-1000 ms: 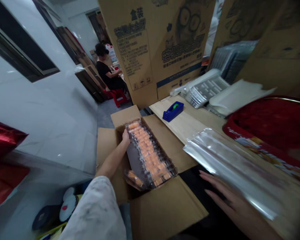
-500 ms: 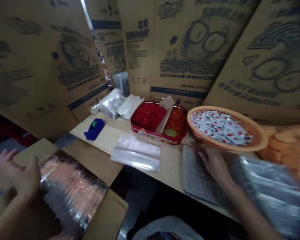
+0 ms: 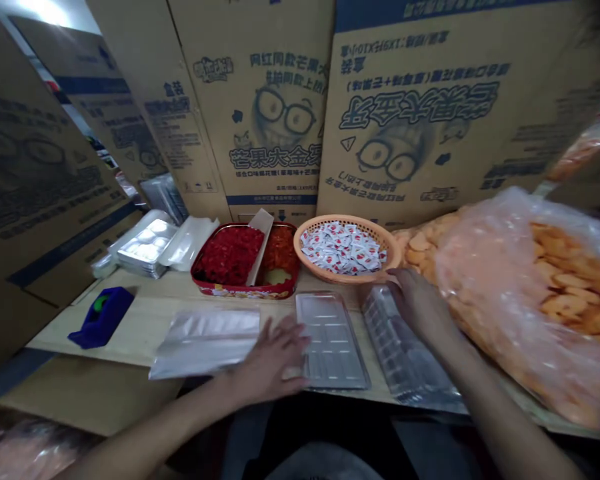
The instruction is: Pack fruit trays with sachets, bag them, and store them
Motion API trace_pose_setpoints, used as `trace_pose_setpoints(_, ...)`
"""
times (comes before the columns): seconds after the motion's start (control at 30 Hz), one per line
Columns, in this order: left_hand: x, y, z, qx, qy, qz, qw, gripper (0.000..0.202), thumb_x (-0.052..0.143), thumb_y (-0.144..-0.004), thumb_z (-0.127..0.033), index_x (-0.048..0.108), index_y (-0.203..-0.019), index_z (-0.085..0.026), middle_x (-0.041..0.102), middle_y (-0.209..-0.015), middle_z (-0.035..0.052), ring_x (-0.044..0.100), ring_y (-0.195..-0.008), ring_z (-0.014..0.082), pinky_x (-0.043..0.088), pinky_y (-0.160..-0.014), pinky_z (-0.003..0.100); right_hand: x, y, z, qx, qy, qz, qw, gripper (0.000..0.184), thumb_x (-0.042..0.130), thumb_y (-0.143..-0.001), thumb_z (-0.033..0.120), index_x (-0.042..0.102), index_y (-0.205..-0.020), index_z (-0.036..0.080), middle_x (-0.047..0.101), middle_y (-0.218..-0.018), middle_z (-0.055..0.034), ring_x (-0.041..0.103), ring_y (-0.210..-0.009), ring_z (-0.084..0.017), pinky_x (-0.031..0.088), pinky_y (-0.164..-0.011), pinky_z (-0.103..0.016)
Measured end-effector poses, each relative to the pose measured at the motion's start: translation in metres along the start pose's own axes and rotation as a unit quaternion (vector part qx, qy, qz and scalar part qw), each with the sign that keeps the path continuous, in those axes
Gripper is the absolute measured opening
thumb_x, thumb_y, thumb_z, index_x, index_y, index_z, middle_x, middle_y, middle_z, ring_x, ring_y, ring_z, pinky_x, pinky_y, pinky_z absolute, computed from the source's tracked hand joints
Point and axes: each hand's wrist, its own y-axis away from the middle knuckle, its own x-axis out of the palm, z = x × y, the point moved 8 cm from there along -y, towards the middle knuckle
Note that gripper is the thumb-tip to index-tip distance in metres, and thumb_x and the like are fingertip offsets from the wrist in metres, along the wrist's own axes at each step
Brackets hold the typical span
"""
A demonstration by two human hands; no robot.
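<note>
Left hand [image 3: 275,360] is hovering at the left edge of a plastic tray [image 3: 336,350], fingers loose and spread; contact unclear. Tray is lying on the table [image 3: 145,317], near the front edge, between both hands. Clear plastic sheets [image 3: 205,343] are lying left of it. Right hand [image 3: 417,300] is hanging over the far end of a tray stack [image 3: 410,367], fingers bent; cannot tell whether gripping. Farther back, a red tub [image 3: 250,292] and a basket [image 3: 391,252] are standing; cardboard boxes [image 3: 415,80] are rising behind.
</note>
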Motion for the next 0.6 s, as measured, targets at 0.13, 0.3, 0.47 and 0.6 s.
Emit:
trace_pose_setpoints(0.13,0.061,-0.063,-0.044,0.066,0.045,0.069,0.994,0.086,0.067,-0.066,-0.054,0.034,-0.139,-0.021,0.026,-0.149,0.0188,0.010,-0.139,0.0384,-0.007,-0.102,0.067,0.040,-0.005,-0.064,-0.034,-0.077,0.131,0.988,0.025,0.050,-0.081,0.022,0.064,-0.100,0.016,0.067,-0.101,-0.0123,0.063,-0.089,-0.026,0.052,-0.075,-0.038)
trace_pose_setpoints(0.3,0.074,-0.106,-0.071,0.138,0.054,0.062,0.987,0.065,0.073,-0.061,-0.038,0.053,-0.121,-0.022,0.050,-0.131,0.0187,0.026,-0.132,0.0412,-0.009,-0.099,0.068,0.059,0.001,-0.073,-0.022,-0.032,0.162,0.986,0.019,0.052,-0.082,0.021,0.067,-0.094,0.017,0.067,-0.094,-0.0106,0.062,-0.089,-0.026,0.049,-0.077,-0.038)
trace_pose_setpoints(0.47,0.073,-0.107,-0.068,0.176,0.009,0.081,0.981,0.040,0.070,-0.061,-0.039,0.064,-0.094,-0.018,0.062,-0.099,0.0162,0.045,-0.112,0.0380,-0.006,-0.100,0.068,0.050,0.001,-0.064,-0.007,-0.005,0.148,0.989,0.017,0.056,-0.081,0.019,0.067,-0.094,0.017,0.066,-0.091,-0.0102,0.060,-0.089,-0.026,0.046,-0.076,-0.037)
trace_pose_setpoints(0.6,0.071,-0.093,-0.048,0.171,-0.007,0.104,0.980,0.042,0.071,-0.059,-0.040,0.064,-0.093,-0.016,0.061,-0.101,0.0145,0.047,-0.110,0.0337,-0.007,-0.104,0.062,0.042,-0.004,-0.057,-0.036,-0.042,0.122,0.991,0.010,0.060,-0.077,0.014,0.068,-0.082,0.017,0.065,-0.080,-0.0080,0.059,-0.082,-0.024,0.046,-0.072,-0.034)
